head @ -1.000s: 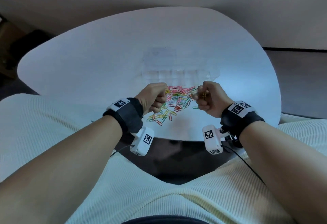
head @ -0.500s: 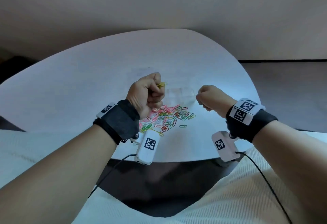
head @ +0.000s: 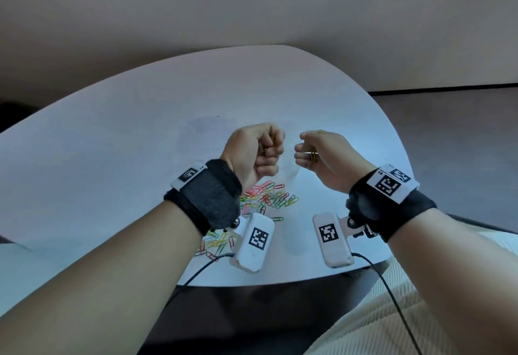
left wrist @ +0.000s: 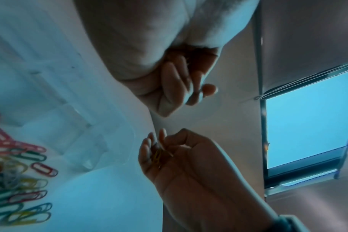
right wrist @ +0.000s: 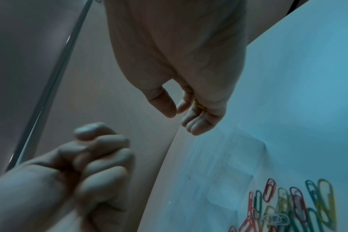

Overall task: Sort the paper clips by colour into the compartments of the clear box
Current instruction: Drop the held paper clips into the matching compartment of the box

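Note:
My left hand (head: 270, 152) is a raised fist above the table, its fingers (left wrist: 189, 87) curled tight around what looks like a thin yellow paper clip. Close to its right, my right hand (head: 304, 155) cups several yellow paper clips (head: 312, 155) in its curled fingers (right wrist: 197, 122); the left wrist view shows them too (left wrist: 157, 155). The loose pile of coloured clips (head: 269, 194) lies on the table below both wrists. The clear box (left wrist: 85, 119) stands just beyond the pile (right wrist: 288, 207), under the hands, and is hard to make out in the head view.
The white table (head: 112, 158) has a curved edge; its near edge runs just below the wrist cameras (head: 256, 239). More clips (head: 215, 242) lie under my left wrist. Cables hang from both wrists over my lap. A bright window (left wrist: 304, 122) lies beyond the table.
Both hands have risen from the clip pile and come close together above the box. The left hand lifted a yellow clip. The head view has tilted upward.

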`<state>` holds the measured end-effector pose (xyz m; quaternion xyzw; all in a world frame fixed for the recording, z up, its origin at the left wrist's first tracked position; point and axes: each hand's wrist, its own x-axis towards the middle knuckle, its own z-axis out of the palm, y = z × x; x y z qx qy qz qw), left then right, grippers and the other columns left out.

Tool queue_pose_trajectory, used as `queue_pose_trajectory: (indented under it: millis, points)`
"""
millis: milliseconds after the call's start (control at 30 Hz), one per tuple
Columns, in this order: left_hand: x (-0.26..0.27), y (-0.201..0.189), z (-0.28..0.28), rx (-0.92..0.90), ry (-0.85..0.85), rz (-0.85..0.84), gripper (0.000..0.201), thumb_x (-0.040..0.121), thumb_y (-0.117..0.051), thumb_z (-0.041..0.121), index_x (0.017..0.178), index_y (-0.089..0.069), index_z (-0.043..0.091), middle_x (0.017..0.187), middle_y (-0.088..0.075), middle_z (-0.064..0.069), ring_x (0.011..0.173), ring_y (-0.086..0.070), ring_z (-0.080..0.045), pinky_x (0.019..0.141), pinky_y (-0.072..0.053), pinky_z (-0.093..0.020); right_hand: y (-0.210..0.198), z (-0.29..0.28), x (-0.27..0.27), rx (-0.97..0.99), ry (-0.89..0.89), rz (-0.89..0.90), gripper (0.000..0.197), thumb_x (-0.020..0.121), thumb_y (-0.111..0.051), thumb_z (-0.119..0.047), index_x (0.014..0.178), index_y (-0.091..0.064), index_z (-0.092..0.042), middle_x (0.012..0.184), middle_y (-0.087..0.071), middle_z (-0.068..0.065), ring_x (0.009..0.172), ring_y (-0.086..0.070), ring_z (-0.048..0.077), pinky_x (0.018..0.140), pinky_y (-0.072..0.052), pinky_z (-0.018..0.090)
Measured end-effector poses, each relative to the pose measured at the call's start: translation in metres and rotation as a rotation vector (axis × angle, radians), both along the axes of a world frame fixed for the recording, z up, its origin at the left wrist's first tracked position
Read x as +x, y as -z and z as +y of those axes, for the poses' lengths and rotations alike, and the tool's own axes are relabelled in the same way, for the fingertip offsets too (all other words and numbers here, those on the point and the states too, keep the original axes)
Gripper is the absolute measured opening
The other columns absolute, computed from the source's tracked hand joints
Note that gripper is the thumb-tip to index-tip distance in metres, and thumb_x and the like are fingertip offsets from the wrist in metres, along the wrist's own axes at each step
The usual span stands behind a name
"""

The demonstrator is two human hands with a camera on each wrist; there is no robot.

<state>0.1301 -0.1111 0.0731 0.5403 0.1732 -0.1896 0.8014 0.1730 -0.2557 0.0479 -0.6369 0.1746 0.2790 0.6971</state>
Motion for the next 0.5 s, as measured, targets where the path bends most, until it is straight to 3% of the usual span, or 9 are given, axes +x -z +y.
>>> queue_pose_trajectory:
  millis: [67,133,200,300,333,400,433,500]
  points:
    - [0.006,0.013,-0.006,0.021,-0.048,0.138,0.020,0.079,-0.031,0.005,0.067,-0.045,0.011,0.057,-0.032,-0.003,0.048,-0.014,-0.012,0.042,-0.013,-0.020,0.005,0.001,0.005,0.024,0.010,0.023,0.025,0.085,-0.038,0.006,0.077,-0.036,-0.017,0.069,-0.030,0.005,0.060,-0.029,0.019,0.059,-0.032,0.027]
    - [0.013,0.022,-0.011,0.065,-0.104,0.241,0.015,0.083,-0.039,0.010,0.074,-0.051,0.008,0.060,-0.039,-0.003,0.047,-0.025,-0.013,0.042,-0.022,-0.021,0.009,0.002,0.008,0.006,0.043,0.071,0.017,0.086,-0.044,0.004,0.076,-0.043,-0.010,0.076,-0.042,0.010,0.067,-0.043,0.021,0.067,-0.042,0.027]
    - [0.019,0.027,-0.015,0.118,-0.130,0.296,0.018,0.086,-0.042,0.011,0.085,-0.058,0.003,0.065,-0.046,-0.006,0.051,-0.037,-0.014,0.048,-0.031,-0.023,0.014,0.001,0.011,0.010,0.055,0.135,0.003,0.089,-0.053,-0.008,0.091,-0.054,-0.006,0.101,-0.052,0.016,0.089,-0.054,0.025,0.086,-0.048,0.029]
    - [0.027,0.031,-0.019,0.155,-0.169,0.308,0.027,0.091,-0.042,0.012,0.101,-0.061,-0.004,0.080,-0.053,-0.011,0.068,-0.052,-0.020,0.059,-0.045,-0.024,0.018,0.000,0.015,0.057,0.053,0.225,0.033,0.091,-0.059,-0.030,0.117,-0.053,-0.011,0.139,-0.043,0.021,0.126,-0.050,0.037,0.108,-0.041,0.034]
    - [0.031,0.033,-0.020,0.153,-0.191,0.308,0.029,0.091,-0.043,0.012,0.107,-0.060,-0.006,0.086,-0.054,-0.013,0.075,-0.054,-0.023,0.062,-0.049,-0.025,0.018,0.000,0.015,0.070,0.060,0.231,0.039,0.091,-0.060,-0.036,0.120,-0.052,-0.011,0.142,-0.041,0.018,0.128,-0.049,0.039,0.109,-0.040,0.034]
    - [0.036,0.035,-0.023,0.139,-0.231,0.303,0.033,0.093,-0.044,0.012,0.116,-0.056,-0.008,0.098,-0.055,-0.016,0.085,-0.056,-0.026,0.071,-0.054,-0.028,0.016,0.001,0.016,0.072,0.079,0.221,0.045,0.091,-0.060,-0.043,0.123,-0.052,-0.011,0.129,-0.048,0.013,0.110,-0.058,0.030,0.099,-0.044,0.028]
    - [0.039,0.036,-0.025,0.132,-0.241,0.299,0.034,0.093,-0.044,0.013,0.119,-0.055,-0.007,0.103,-0.055,-0.016,0.089,-0.056,-0.026,0.075,-0.055,-0.029,0.014,0.001,0.016,0.055,0.085,0.206,0.045,0.092,-0.059,-0.044,0.122,-0.052,-0.012,0.126,-0.049,0.014,0.108,-0.058,0.026,0.098,-0.045,0.028]
    - [0.043,0.038,-0.029,0.121,-0.234,0.294,0.035,0.094,-0.045,0.015,0.121,-0.054,-0.005,0.107,-0.054,-0.016,0.094,-0.055,-0.026,0.084,-0.052,-0.031,0.011,0.001,0.017,0.035,0.117,0.161,0.043,0.094,-0.056,-0.043,0.125,-0.051,-0.013,0.129,-0.049,0.016,0.118,-0.054,0.026,0.102,-0.044,0.031]
